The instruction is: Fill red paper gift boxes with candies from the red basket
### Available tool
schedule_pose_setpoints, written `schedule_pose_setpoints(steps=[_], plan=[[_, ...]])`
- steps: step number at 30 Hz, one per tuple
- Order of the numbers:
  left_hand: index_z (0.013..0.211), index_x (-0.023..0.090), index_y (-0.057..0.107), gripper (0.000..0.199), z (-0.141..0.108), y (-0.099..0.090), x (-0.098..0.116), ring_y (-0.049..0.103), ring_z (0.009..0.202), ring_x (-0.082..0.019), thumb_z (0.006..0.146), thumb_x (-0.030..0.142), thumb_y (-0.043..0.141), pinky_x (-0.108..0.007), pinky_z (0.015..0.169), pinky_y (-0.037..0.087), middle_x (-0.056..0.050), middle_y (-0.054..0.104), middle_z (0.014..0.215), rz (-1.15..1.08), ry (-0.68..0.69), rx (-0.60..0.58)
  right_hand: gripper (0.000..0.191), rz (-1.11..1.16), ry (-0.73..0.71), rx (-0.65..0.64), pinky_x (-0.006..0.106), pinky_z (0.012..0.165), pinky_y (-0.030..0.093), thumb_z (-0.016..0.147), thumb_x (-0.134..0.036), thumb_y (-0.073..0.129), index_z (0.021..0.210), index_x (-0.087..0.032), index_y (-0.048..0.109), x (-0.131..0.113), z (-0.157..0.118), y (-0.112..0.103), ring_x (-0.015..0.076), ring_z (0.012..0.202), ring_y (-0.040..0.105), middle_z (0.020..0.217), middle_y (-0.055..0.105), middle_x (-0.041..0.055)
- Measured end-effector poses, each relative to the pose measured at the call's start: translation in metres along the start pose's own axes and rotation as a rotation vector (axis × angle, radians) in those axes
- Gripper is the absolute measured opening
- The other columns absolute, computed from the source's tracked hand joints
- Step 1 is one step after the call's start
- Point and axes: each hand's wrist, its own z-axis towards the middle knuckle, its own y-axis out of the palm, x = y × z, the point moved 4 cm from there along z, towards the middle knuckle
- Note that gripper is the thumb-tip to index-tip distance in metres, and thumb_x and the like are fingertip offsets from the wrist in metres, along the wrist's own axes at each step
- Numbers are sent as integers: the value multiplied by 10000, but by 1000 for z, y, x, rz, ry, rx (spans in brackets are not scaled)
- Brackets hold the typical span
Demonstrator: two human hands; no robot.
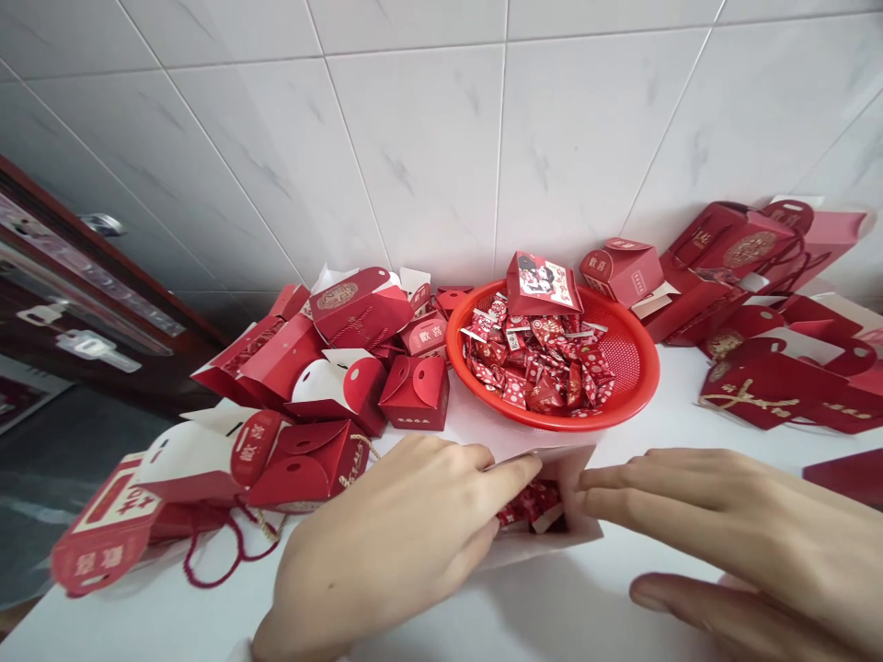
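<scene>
Near the table's front edge stands an open paper box (pixel 583 524) with red-wrapped candies (pixel 528 504) inside. My left hand (pixel 407 524) lies over its left side, forefinger along the back rim and thumb lower down, closed on the box. At its right wall, my right hand (pixel 745 533) touches with outstretched fingers, the thumb held apart below. Just behind the box sits a red plastic basket (pixel 638 368) filled with wrapped candies (pixel 544 363); a small red box with a printed picture (pixel 544 283) rests on top of them.
Many red gift boxes (pixel 414 391) crowd the left side, one with a dark red cord (pixel 238 552). More red boxes (pixel 759 377) stand at the right. A tiled wall (pixel 428 138) rises behind, and a dark cabinet with keys (pixel 89 345) is at the far left.
</scene>
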Motion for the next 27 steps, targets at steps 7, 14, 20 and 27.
schedule_pose_setpoints(steps=[7, 14, 20, 27], plan=[[1213, 268, 703, 330, 20, -2, -18, 720, 919, -222, 961, 174, 513, -307, 818, 518, -48, 761, 1001, -37, 59, -40, 424, 101, 9, -101, 339, 831, 635, 971, -304, 615, 1394, -284, 638, 16, 19, -7, 255, 974, 762, 1226, 752, 99], [936, 189, 735, 208, 28, -4, -25, 715, 850, -205, 974, 193, 531, -283, 747, 495, -57, 747, 891, -35, 57, -44, 394, 80, 114, -152, 362, 850, 613, 908, -257, 689, 1302, -250, 693, 29, 20, 3, 268, 966, 756, 1169, 765, 103], [761, 169, 680, 286, 37, -4, -27, 666, 744, -169, 993, 201, 514, -273, 650, 406, -27, 727, 818, -8, 34, -25, 268, 57, 203, -207, 323, 748, 567, 875, -254, 722, 1139, -214, 704, 31, 25, 17, 247, 893, 740, 1084, 766, 91], [629, 163, 599, 371, 41, -4, -29, 499, 555, -121, 980, 260, 529, -282, 565, 281, 7, 595, 602, -48, 22, 3, 132, -12, 345, -239, 295, 645, 483, 1011, -231, 511, 951, -197, 624, 30, 36, 22, 191, 754, 672, 892, 715, 40]])
